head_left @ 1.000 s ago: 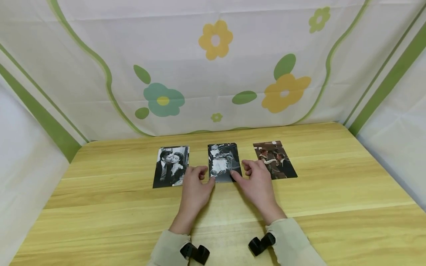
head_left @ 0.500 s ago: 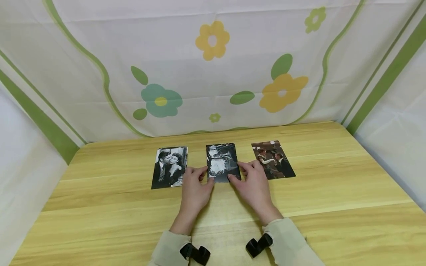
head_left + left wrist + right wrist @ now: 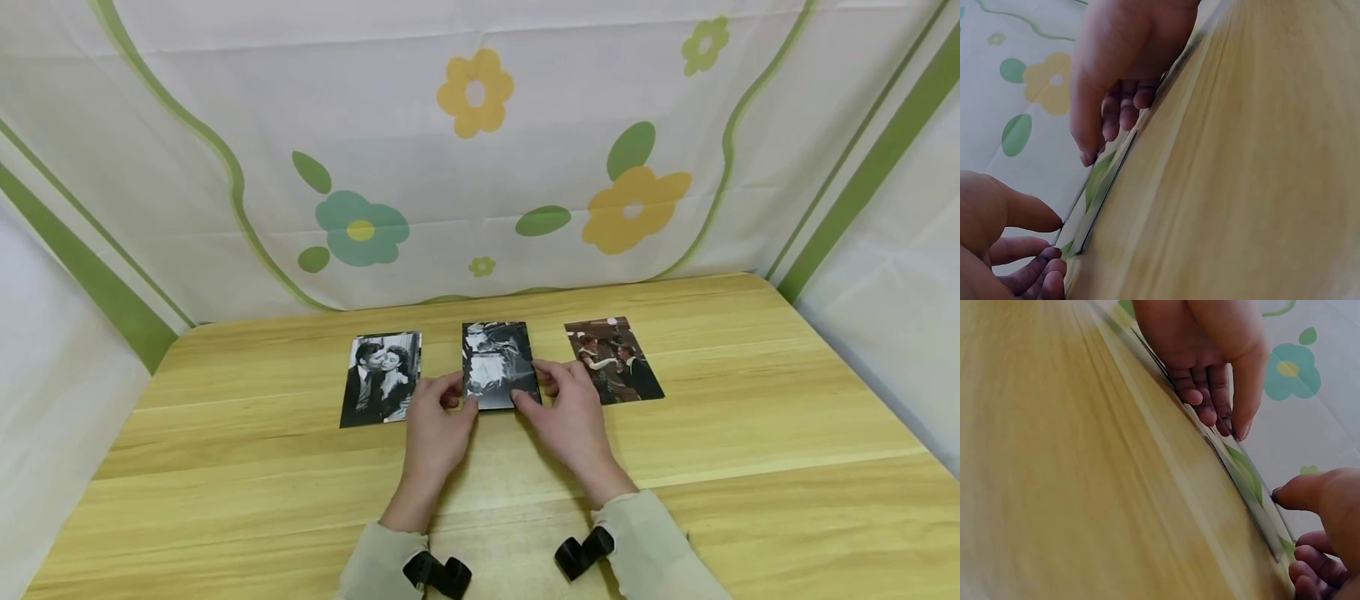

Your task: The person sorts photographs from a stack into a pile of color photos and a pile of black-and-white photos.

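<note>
A dark black-and-white photo (image 3: 497,362) is in the middle of the row, between my two hands. My left hand (image 3: 438,425) pinches its left edge near the bottom corner, thumb in front. On the other side my right hand (image 3: 573,417) pinches the right edge, its thumb at the lower border. Both wrist views show the photo's thin edge raised slightly, with a gap above a darker edge (image 3: 1107,190) lying on the table. How many photos I hold cannot be told. Left of it lies a black-and-white photo of a couple (image 3: 381,377); right of it, a colour photo (image 3: 615,360).
The photos lie towards the back of a wooden table (image 3: 262,500). A white cloth with printed flowers (image 3: 480,167) hangs behind it, and white cloth also flanks both sides. Black wrist devices (image 3: 437,573) sit on my sleeves.
The right fingers have closed in on the middle photo's right edge. The photo now looks slightly lifted, and the offset edges behind its top no longer show. The outer photos stay in place.
</note>
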`<state>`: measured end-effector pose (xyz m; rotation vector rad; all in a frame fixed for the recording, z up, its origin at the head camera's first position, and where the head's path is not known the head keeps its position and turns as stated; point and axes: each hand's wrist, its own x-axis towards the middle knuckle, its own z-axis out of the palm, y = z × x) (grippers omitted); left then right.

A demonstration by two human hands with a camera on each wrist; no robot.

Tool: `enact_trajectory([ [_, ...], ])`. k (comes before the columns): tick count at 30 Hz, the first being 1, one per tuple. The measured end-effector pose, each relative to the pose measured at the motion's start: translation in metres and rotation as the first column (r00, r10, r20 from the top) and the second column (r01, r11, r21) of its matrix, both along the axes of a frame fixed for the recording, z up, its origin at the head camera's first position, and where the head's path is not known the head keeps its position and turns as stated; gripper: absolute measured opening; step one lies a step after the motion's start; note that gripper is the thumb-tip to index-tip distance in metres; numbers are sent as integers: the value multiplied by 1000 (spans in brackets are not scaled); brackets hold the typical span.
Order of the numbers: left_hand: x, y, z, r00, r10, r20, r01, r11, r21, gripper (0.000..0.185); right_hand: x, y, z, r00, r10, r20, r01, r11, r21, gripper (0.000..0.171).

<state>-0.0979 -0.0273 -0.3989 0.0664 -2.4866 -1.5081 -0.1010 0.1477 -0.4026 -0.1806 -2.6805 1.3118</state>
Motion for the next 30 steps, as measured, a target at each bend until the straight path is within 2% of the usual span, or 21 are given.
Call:
enact_trajectory([
  [7,2,-3,10,1000,-2,19,0,994,110,33,1,-1,12,1000,9,-6,-9,999,-52,62],
  [13,4,-10,27,1000,-4,16,1,981,196,25,4,-1,25,998,20,-54,-24,997,-78,59],
  [19,6,-15,41,999,1,52,-14,969,246,26,10,-3,39,996,22,-82,-30,995,-98,58],
  [24,6,-17,45,998,1,65,-18,964,266,27,13,-5,45,996,28,-85,-37,995,-97,58],
  [30,6,-21,45,998,20,65,-36,966,258,26,13,-10,43,996,42,-77,-49,994,-102,57],
])
